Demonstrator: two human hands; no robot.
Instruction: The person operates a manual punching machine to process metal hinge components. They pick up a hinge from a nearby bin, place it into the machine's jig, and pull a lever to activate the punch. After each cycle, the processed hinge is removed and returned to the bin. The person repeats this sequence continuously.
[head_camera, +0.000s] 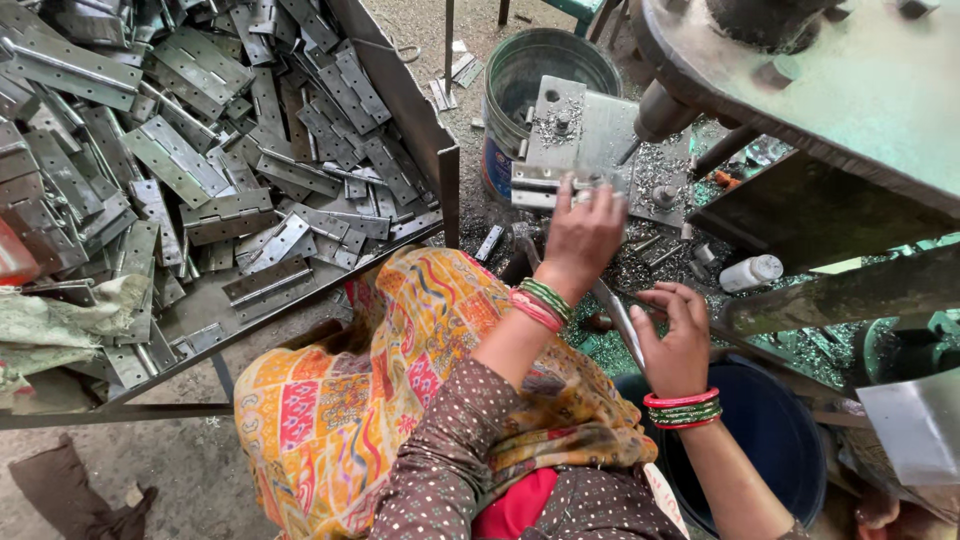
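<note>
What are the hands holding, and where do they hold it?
The left hand presses the near edge of a metal hinge on the machine. The right hand holds a lever near its lower end.

The grey steel drill spindle (660, 110) is crowding in just right of the flat metal jig plate (575, 135), the heaped grey steel hinges (200, 160) are blocking the left, and gravel floor (180, 470) is lying open bottom-left.

grey steel hinges (200, 150), orange patchwork cloth (340, 400), brown dotted sleeve (450, 460), green-red bangles (685, 408).
</note>
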